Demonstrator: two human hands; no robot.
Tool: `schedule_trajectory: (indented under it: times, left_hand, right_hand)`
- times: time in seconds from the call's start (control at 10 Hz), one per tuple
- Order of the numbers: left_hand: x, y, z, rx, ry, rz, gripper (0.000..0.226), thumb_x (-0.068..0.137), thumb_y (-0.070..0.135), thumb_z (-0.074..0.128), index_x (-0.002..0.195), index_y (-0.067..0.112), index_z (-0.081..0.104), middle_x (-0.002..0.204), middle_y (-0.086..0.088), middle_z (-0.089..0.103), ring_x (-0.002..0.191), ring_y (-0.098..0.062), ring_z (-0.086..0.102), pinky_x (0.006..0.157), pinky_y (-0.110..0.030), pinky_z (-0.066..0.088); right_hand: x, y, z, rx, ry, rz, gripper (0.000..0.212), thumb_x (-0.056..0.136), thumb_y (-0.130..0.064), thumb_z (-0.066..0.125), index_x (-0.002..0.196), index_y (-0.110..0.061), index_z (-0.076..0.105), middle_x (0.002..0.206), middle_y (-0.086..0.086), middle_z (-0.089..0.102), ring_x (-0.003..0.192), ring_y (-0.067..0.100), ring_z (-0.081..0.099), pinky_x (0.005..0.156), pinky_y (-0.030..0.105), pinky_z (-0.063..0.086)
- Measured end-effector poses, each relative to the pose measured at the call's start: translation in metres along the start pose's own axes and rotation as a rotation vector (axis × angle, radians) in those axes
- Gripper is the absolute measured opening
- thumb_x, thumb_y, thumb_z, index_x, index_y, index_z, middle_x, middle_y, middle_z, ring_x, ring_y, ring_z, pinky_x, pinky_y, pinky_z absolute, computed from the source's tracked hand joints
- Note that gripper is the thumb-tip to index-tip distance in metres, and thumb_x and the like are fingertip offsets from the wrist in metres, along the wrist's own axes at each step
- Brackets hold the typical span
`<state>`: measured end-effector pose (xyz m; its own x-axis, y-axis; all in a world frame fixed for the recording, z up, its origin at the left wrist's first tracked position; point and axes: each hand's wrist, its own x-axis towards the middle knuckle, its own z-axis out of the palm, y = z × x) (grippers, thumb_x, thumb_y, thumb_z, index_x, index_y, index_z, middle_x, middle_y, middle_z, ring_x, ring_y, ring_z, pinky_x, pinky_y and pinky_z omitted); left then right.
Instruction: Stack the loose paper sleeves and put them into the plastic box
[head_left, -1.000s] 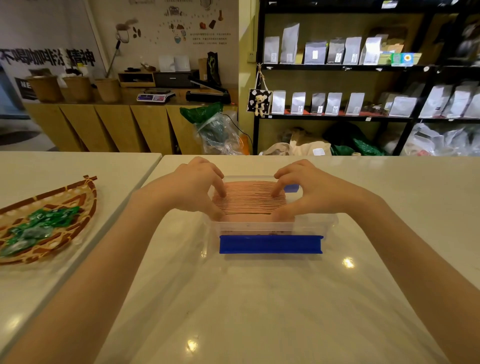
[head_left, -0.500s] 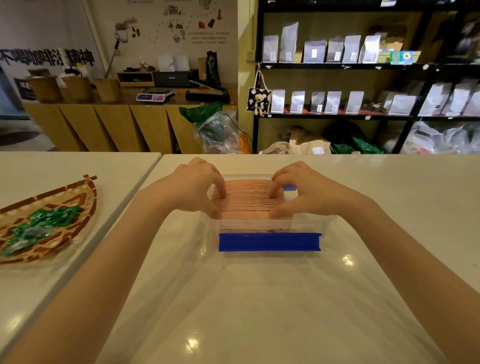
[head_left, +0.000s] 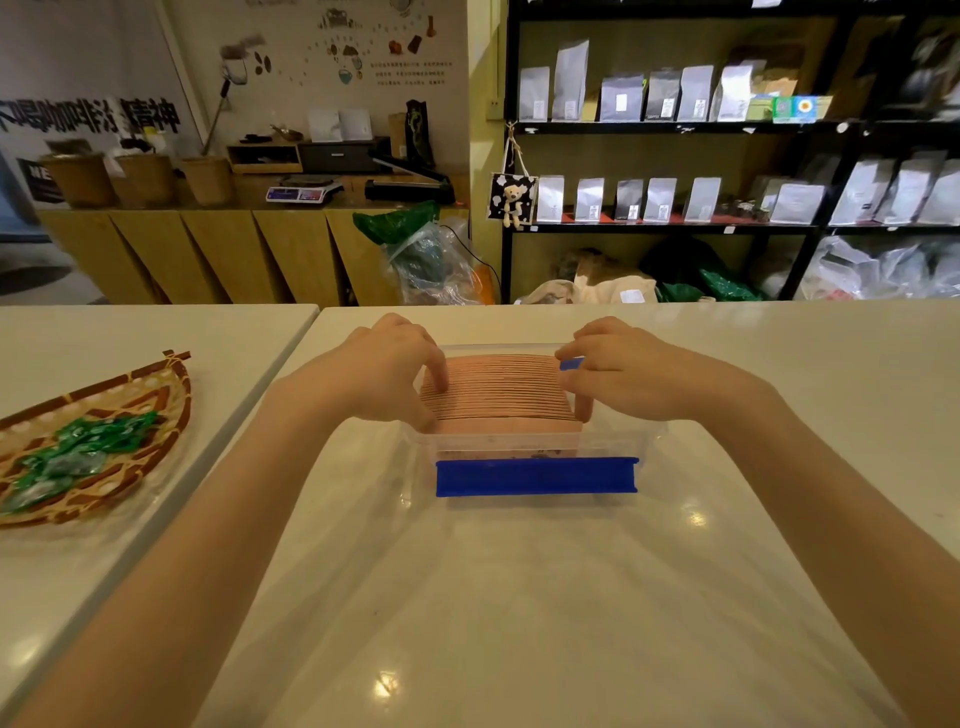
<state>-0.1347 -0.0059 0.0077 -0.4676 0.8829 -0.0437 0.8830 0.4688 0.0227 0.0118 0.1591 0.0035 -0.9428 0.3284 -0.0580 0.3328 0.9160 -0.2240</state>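
A thick stack of brown paper sleeves (head_left: 498, 387) stands on edge inside a clear plastic box (head_left: 644, 441) with a blue latch (head_left: 535, 475) on its near side. My left hand (head_left: 387, 371) grips the stack's left end, fingers on top and thumb at the front. At the right end my right hand (head_left: 618, 371) holds the stack the same way. A second blue latch (head_left: 571, 364) peeks out at the far right, mostly hidden by my right fingers.
The box rests on a white table (head_left: 519, 597). On a second white table at the left sits a woven basket (head_left: 156, 405) with green wrapped candies. Behind are a wooden counter and black shelves with bags.
Both hands stay on the stack in the box. The view has shifted down slightly, so the box appears a little higher in the frame.
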Motion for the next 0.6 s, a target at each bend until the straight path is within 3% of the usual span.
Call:
schedule_trajectory:
  times: [0.1,0.2,0.3,0.4,0.5,0.6]
  left_hand:
    - [-0.001,0.001,0.0,0.008,0.007,0.004,0.039,0.071,0.036,0.07,0.108,0.029,0.059,0.129,0.001,0.049,0.122,-0.02,0.032,0.103,-0.04,0.031]
    - [-0.003,0.002,-0.001,0.011,0.014,-0.008,0.038,0.071,0.036,0.07,0.107,0.029,0.06,0.129,0.001,0.049,0.122,-0.02,0.033,0.102,-0.04,0.031]
    - [-0.004,0.004,0.001,0.008,0.021,-0.013,0.037,0.073,0.037,0.068,0.107,0.028,0.059,0.129,0.001,0.049,0.122,-0.02,0.033,0.103,-0.041,0.031]
    - [-0.007,0.007,0.002,0.03,0.002,-0.02,0.036,0.075,0.038,0.065,0.109,0.026,0.059,0.127,0.0,0.051,0.12,-0.02,0.035,0.102,-0.041,0.033]
    - [-0.013,0.011,-0.001,0.0,0.071,-0.006,0.033,0.077,0.037,0.062,0.108,0.025,0.06,0.125,0.0,0.055,0.117,-0.02,0.041,0.099,-0.039,0.036]
    - [-0.024,0.021,-0.009,-0.201,0.37,0.017,0.032,0.08,0.032,0.06,0.11,0.024,0.057,0.121,0.001,0.059,0.111,-0.015,0.049,0.096,-0.035,0.04]
  right_hand:
    - [-0.003,0.002,-0.001,-0.003,-0.025,0.036,0.044,0.092,-0.034,0.036,0.062,-0.022,0.066,0.129,-0.001,0.051,0.12,0.017,0.034,0.102,0.036,0.027]
    - [-0.006,-0.001,-0.001,0.05,-0.076,0.032,0.032,0.093,-0.034,0.036,0.082,-0.023,0.064,0.13,0.004,0.049,0.117,0.021,0.039,0.101,0.035,0.033]
    - [-0.005,-0.002,0.002,-0.017,-0.059,0.002,0.025,0.093,-0.034,0.035,0.089,-0.025,0.058,0.13,0.005,0.051,0.119,0.021,0.038,0.103,0.037,0.035]
    - [-0.004,0.0,0.003,-0.065,-0.072,0.031,0.034,0.093,-0.035,0.035,0.085,-0.021,0.065,0.129,0.003,0.052,0.118,0.02,0.037,0.102,0.037,0.034]
    - [-0.008,-0.003,-0.002,-0.056,-0.031,0.012,0.034,0.093,-0.032,0.037,0.074,-0.022,0.063,0.121,0.003,0.057,0.109,0.02,0.045,0.097,0.035,0.038]
    - [-0.023,-0.01,-0.018,0.098,0.223,-0.051,0.031,0.094,-0.03,0.036,0.088,-0.017,0.063,0.102,0.005,0.064,0.092,0.018,0.056,0.076,0.026,0.042]
